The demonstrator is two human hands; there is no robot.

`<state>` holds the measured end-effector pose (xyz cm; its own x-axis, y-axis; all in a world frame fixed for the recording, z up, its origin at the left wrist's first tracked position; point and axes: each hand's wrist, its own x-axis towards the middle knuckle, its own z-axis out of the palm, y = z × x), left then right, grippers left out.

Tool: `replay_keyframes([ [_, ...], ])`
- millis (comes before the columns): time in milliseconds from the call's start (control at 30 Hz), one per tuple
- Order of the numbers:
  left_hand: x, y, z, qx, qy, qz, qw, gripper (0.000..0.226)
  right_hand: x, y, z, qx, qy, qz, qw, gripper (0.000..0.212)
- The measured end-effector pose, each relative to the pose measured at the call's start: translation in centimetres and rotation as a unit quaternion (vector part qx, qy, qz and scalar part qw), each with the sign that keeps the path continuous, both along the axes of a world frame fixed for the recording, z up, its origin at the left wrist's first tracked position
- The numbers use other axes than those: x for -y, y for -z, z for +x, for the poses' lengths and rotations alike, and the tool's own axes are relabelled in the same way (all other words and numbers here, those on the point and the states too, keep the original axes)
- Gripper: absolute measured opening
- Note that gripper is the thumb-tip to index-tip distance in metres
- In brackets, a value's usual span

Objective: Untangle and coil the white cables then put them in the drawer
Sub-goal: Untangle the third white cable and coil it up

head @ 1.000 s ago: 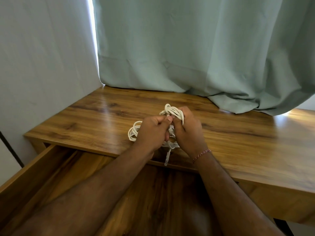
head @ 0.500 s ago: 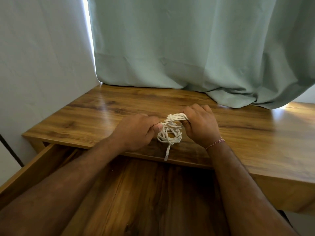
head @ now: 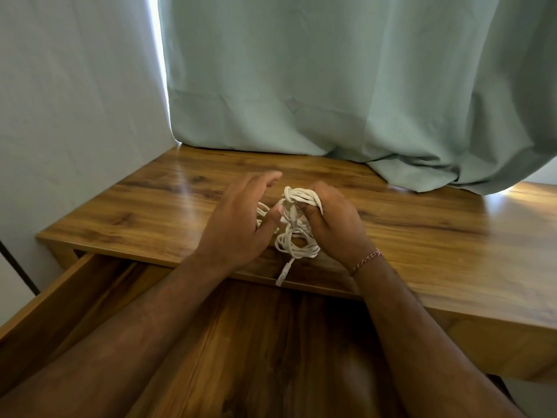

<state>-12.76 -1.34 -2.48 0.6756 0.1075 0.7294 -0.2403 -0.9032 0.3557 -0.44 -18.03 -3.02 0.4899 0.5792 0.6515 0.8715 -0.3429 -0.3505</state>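
Note:
A tangled bundle of white cables [head: 297, 227] sits near the front edge of the wooden desk [head: 422, 236]. One plug end [head: 283, 274] hangs over the edge above the open drawer [head: 256, 357]. My right hand [head: 334, 224] is closed around the top loops of the bundle. To the left of the cables, my left hand [head: 241, 221] has its fingers spread and its thumb touching the cables, gripping nothing. Part of the bundle is hidden behind my left hand.
A pale green curtain [head: 331, 86] hangs behind the desk and drapes onto its back right part. A white wall [head: 75, 116] stands close on the left. The drawer's left side wall [head: 54, 297] juts out towards me.
My left hand has let go of the cables and spread its fingers. My right hand keeps its hold on the top loops, with the bundle raised a little.

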Motion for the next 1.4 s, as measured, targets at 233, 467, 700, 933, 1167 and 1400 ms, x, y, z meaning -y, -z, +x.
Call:
replay_keyframes([
  [233, 1.0, -0.1, 0.4, -0.046, 0.096, -0.098, 0.989, 0.051, 1.0, -0.8, -0.2, -0.114, -0.075, 0.077, 0.988, 0.015],
  [467, 0.4, 0.0, 0.0, -0.038, 0.12, -0.107, 0.986, 0.028, 2.0, -2.3, -1.1, -0.125, -0.147, 0.047, 0.98, 0.021],
  [700, 0.3, 1.2, -1.3, -0.051, 0.168, -0.232, 0.957, 0.033, 4.0, -1.5, -2.8, -0.009, -0.133, -0.01, 0.991, 0.017],
  [933, 0.1, -0.2, -2.1, -0.159, 0.261, -0.198, 0.931, 0.033, 6.8, 0.2, -3.8, 0.077, -0.082, -0.037, 0.993, 0.023],
  [1167, 0.9, 2.1, -3.0, -0.165, 0.232, 0.094, 0.954, 0.04, 9.3, 2.8, -6.0, 0.155, -0.051, -0.087, 0.983, 0.021],
  [1400, 1.6, 3.6, -4.8, -0.099, 0.267, 0.201, 0.937, 0.034, 11.7, 3.3, -9.1, 0.147, -0.078, -0.172, 0.971, 0.035],
])
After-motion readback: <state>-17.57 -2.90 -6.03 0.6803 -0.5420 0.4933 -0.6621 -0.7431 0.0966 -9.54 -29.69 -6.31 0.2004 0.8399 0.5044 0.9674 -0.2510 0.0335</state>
